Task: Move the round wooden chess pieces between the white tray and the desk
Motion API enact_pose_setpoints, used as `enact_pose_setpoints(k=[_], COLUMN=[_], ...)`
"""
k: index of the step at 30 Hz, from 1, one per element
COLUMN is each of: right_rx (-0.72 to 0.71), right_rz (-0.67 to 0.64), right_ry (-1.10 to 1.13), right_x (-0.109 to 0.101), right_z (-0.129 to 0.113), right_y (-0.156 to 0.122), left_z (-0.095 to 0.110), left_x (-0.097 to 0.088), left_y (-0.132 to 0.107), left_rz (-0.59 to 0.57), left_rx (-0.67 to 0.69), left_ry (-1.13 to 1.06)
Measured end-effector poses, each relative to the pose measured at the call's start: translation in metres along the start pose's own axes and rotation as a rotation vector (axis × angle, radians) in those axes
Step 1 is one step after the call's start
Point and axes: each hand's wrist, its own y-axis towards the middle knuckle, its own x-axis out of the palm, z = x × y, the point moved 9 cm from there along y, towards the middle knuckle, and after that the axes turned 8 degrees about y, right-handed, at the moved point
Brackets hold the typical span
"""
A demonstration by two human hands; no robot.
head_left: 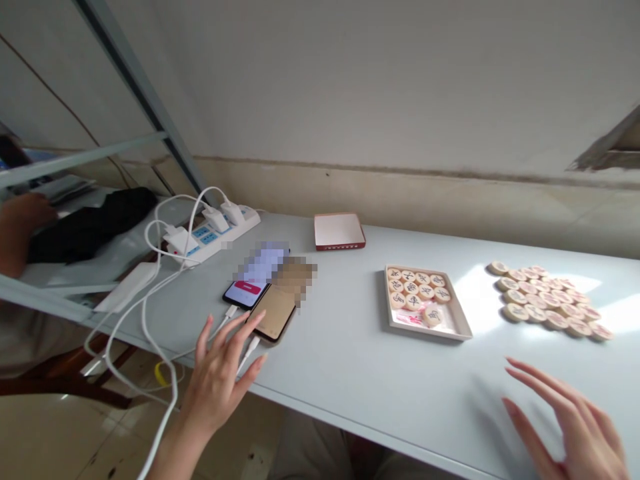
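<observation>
My left hand (225, 373) has its fingers spread over the lower end of a phone (273, 312) with a tan screen; whether a fingertip touches it I cannot tell. A second phone (250, 283) lies beside it, and white charging cables run to both. My right hand (565, 420) hovers at the lower right with fingers apart, holding nothing. Beyond it, a group of round Chinese chess pieces (535, 310) lies on the table. To its left sits a shallow white box (457, 320) with several pieces in rows and one loose piece (433, 316) tilted near the front.
A red-edged box lid (340, 230) lies by the wall. A white power strip (225, 235) with plugged-in chargers stands at the left, its cables (145, 313) looping over the table edge. Another person's hand (25, 220) shows beyond the metal frame (185, 160).
</observation>
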Motion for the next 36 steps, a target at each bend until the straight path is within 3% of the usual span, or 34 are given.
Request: enact_pose_setpoints(k=[5,17,36], right_rx=[-0.005,-0.019,0.015], right_rz=[0.001,-0.032,-0.084], right_ry=[0.009,0.047,0.119], right_x=[0.001,0.006,0.007], right_z=[-0.001,0.004,0.012], right_y=[0.001,0.001,0.0], left_z=[-0.007,-0.011,-0.019], left_x=[-0.004,0.004,-0.003], left_y=[0.002,0.02,0.004], left_rz=[0.039,-0.051,-0.012], left_rx=[-0.02,-0.001,0.012], left_ry=[-0.039,-0.059,-0.059])
